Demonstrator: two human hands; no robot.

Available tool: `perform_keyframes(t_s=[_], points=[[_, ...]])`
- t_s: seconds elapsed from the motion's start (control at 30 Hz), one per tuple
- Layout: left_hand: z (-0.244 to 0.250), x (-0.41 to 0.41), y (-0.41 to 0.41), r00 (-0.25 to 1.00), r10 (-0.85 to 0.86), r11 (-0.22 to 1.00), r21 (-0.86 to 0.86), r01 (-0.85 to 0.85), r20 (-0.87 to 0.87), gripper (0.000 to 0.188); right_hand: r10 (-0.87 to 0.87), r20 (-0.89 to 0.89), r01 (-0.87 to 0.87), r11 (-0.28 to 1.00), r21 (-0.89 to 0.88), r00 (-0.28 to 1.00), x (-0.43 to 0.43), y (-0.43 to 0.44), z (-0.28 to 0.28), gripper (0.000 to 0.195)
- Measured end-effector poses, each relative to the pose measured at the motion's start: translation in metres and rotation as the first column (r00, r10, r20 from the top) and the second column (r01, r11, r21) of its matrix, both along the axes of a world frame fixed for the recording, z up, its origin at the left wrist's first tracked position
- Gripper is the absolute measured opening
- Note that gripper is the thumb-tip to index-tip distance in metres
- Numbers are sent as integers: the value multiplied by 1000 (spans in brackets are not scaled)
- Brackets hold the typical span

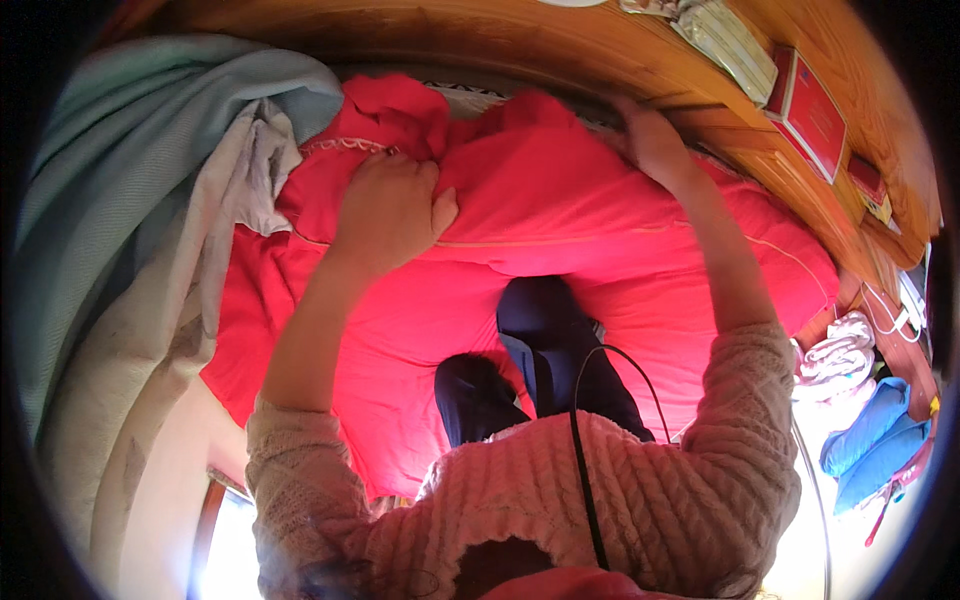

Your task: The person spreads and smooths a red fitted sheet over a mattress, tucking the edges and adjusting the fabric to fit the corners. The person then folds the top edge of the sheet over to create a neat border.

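Note:
A bright red quilt or bed cover (555,180) is spread before me and bunched up at its far side. My left hand (394,210) rests on it beside a strip of pale lace trim (349,144). Its thumb stands apart on the cloth and its fingertips are out of sight. My right hand (652,142) is blurred at the far right edge of the cover, close to the wooden headboard (495,45). Whether it grips the fabric I cannot tell. One of my knees (544,307), in dark trousers, presses against the cover.
On the left hang a grey-blue curtain (150,150) and a pale cloth (259,172). A red box (810,112) and a clear packet (727,49) lie on the wooden ledge. Folded blue cloth (874,442) is at the right. A black cable (581,450) loops before my chest.

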State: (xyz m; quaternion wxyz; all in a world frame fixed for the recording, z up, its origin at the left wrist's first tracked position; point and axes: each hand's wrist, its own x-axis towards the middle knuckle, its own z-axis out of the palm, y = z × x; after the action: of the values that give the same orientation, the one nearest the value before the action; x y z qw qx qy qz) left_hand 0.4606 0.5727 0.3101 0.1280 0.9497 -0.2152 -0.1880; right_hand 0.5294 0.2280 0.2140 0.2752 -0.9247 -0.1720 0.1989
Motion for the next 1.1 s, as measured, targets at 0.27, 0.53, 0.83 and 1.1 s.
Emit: perform_keyframes(t_s=[0.27, 0.53, 0.83, 1.1], points=[[5, -21, 6, 1000, 14, 1000, -23, -14, -8, 28, -256, -659, 301, 952, -46, 708, -16, -4, 36, 26], [8, -21, 5, 999, 16, 999, -42, -18, -51, 26, 98, -644, 75, 969, 236, 759, -37, -26, 46, 23], [4, -22, 3, 999, 35, 997, -63, -37, -33, 25, 103, -562, -35, 991, 131, 821, -47, -53, 42, 18], [4, -26, 5, 1000, -5, 999, -47, 4, -10, 24, -624, -369, 694, 715, 87, 689, -90, -22, 79, 13]])
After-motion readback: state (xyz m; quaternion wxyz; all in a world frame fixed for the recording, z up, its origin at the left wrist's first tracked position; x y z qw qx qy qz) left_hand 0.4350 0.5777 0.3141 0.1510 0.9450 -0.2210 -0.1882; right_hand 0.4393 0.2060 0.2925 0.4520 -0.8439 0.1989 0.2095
